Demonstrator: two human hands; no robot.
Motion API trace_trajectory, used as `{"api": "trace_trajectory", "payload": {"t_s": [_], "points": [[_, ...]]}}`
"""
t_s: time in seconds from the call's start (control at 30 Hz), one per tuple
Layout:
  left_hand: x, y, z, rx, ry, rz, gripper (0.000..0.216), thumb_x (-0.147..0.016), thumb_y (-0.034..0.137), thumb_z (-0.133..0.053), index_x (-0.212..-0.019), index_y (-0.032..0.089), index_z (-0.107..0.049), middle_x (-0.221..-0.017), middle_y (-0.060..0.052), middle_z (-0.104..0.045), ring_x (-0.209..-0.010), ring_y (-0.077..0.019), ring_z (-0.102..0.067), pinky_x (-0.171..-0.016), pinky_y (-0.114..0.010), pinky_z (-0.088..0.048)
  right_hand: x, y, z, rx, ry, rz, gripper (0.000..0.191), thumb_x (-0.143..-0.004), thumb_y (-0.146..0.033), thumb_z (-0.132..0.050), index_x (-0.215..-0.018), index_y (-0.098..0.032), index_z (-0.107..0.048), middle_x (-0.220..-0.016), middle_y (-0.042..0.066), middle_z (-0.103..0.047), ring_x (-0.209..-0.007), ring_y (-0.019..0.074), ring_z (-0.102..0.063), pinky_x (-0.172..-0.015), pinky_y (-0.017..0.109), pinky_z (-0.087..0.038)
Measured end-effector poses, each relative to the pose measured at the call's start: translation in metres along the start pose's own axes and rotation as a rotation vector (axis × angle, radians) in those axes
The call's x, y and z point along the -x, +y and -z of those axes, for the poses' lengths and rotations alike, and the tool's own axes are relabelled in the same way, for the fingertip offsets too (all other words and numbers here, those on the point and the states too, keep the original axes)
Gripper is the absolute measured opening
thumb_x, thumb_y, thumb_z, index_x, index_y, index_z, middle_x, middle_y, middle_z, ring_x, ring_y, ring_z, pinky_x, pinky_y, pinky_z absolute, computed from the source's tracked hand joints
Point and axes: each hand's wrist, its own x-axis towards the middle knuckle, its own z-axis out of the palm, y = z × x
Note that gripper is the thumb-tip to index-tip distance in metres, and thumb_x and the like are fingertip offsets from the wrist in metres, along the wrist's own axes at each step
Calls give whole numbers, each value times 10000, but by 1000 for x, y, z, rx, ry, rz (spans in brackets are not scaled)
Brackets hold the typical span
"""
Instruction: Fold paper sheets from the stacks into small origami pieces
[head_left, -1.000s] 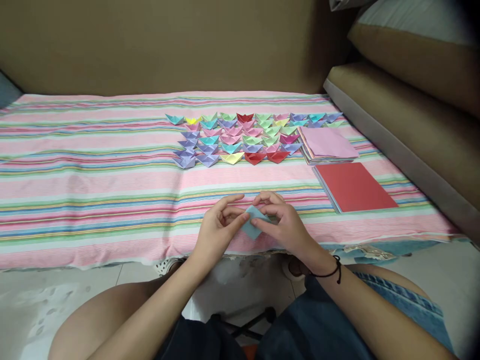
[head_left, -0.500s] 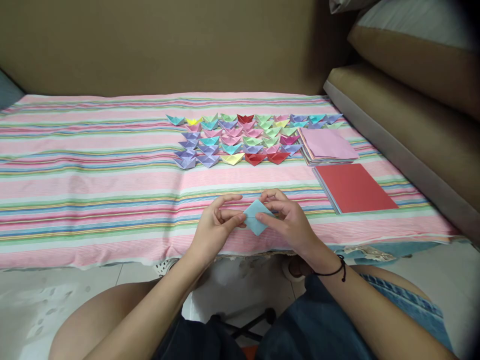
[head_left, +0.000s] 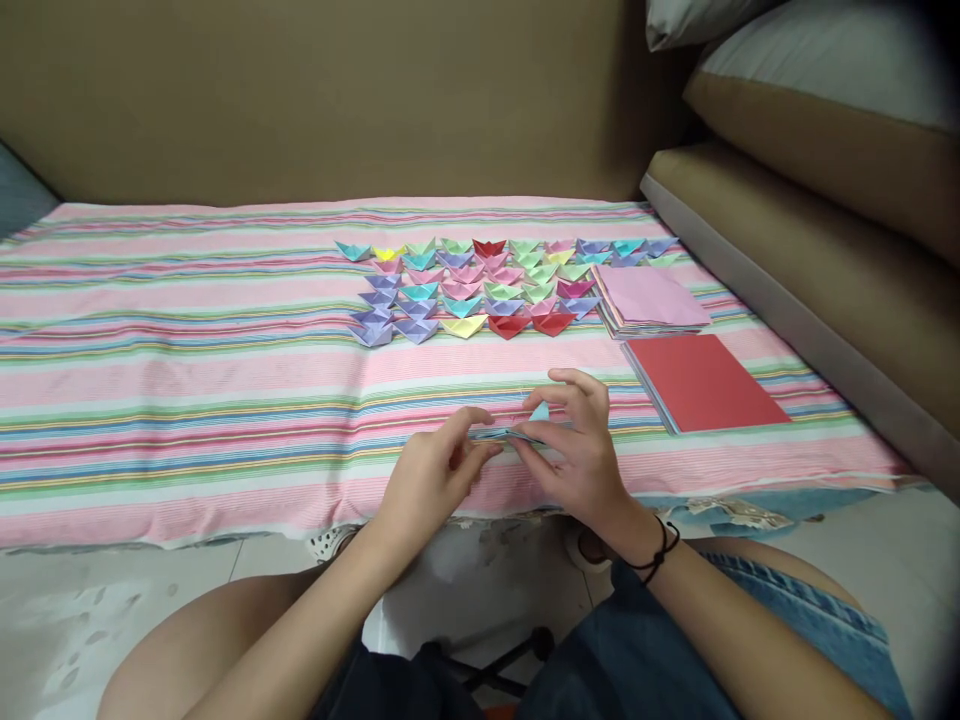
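A folded light blue paper [head_left: 540,411] is between my two hands, just above the near part of the striped cloth. It is turned nearly edge-on, so most of its faces are hidden, while one small pointed flap sticks up. My right hand [head_left: 577,445] pinches its right part between thumb and fingers. Around the paper's left end curl the fingers of my left hand [head_left: 439,465], thumb below and index finger above; the exact contact there is partly hidden. Beyond the hands, several small folded paper boats [head_left: 465,326] in many colours stand in rows.
A stack of red-topped paper [head_left: 709,385] lies right of my hands, with a pink-topped paper stack [head_left: 652,297] behind it. The striped cloth [head_left: 187,390] covers the seat. Brown cushions [head_left: 795,260] border the right side, and a brown backrest [head_left: 337,100] rises behind.
The blue paper has turned from a flat diamond facing me to nearly edge-on, with a flap now upright. My right-hand fingers have shifted their hold; the left index finger has come lower.
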Motion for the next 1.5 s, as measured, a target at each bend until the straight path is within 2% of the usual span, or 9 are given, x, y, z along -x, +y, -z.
{"api": "trace_trajectory", "payload": {"t_s": [0.23, 0.43, 0.63, 0.83, 1.0, 1.13, 1.23, 1.33, 1.5], "points": [[0, 4, -2, 319, 114, -9, 96, -764, 257, -677, -839, 207, -710, -805, -27, -730, -704, -168, -688, -663, -251, -550, 1, -3, 4, 36, 62, 29, 245, -778, -168, -636, -929, -359, -654, -1091, 42, -536, -1185, 308, -402, -991, 539, -351], [2, 1, -1, 270, 234, -83, 117, -715, 206, -730, -827, 235, -743, -809, -14, -746, -720, -177, -696, -669, -253, -570, 0, -6, 2, -333, 228, -264, 711, -779, -231, -663, -1378, -310, -289, -1315, 120, -444, -1119, 261, -540, -912, 457, -496], [3, -2, -1, 264, 227, -190, 152, -713, 167, -725, -848, 233, -742, -796, -4, -742, -713, -161, -691, -671, -241, -570, 0, -4, 5, -325, 171, -77, 234, -807, -93, -603, -938, -274, -674, -1028, 47, -642, -963, 209, -638, -813, 378, -562], [0, 3, -2, 612, 86, -26, 266, -643, 218, -777, -901, 205, -715, -876, -19, -678, -669, -143, -663, -629, -253, -556, 0, -5, 8, -324, 169, -85, 298, -776, -27, -576, -919, -259, -698, -1052, 55, -566, -881, 172, -644, -756, 344, -582], [-2, 0, -5, 589, 130, 103, 186, -668, 220, -760, -774, 157, -621, -539, 61, -497, -484, -54, -477, -475, -165, -386, -1, -9, 5, -378, 57, -60, 286, -770, -48, -558, -947, -226, -695, -1070, 81, -553, -950, 198, -625, -816, 367, -568], [-3, -5, -11, 619, 151, 107, 269, -684, 183, -741, -731, 178, -476, -580, 93, -419, -467, -20, -369, -459, -142, -308, 2, -10, -3, -514, 31, -251, 165, -770, -112, -625, -872, -229, -681, -1022, 64, -576, -936, 193, -630, -750, 313, -581], [-3, -7, -13, 670, 124, 91, 337, -691, 166, -725, -866, 221, -442, -673, 81, -504, -556, -51, -474, -532, -160, -383, 4, -8, -9, -685, 6, -461, 195, -767, -159, -657, -943, -242, -656, -1025, 57, -585, -896, 178, -635, -667, 272, -584], [-3, -9, -13, 556, 85, 74, 344, -738, 195, -678, -1028, 227, -496, -837, 18, -608, -615, -73, -510, -568, -188, -411, 5, -4, -12, -764, -30, -510, 110, -758, -191, -678, -861, -230, -684, -943, 52, -614, -880, 176, -630, -671, 272, -582], [-5, -19, -11, 212, 63, 79, 98, -807, 228, -591, -853, 173, -658, -763, -12, -635, -537, -85, -458, -520, -220, -371, 7, 7, -14, -739, -84, -559, 50, -727, -228, -707, -777, -222, -710, -892, 60, -628, -855, 192, -635, -650, 291, -585]]}}
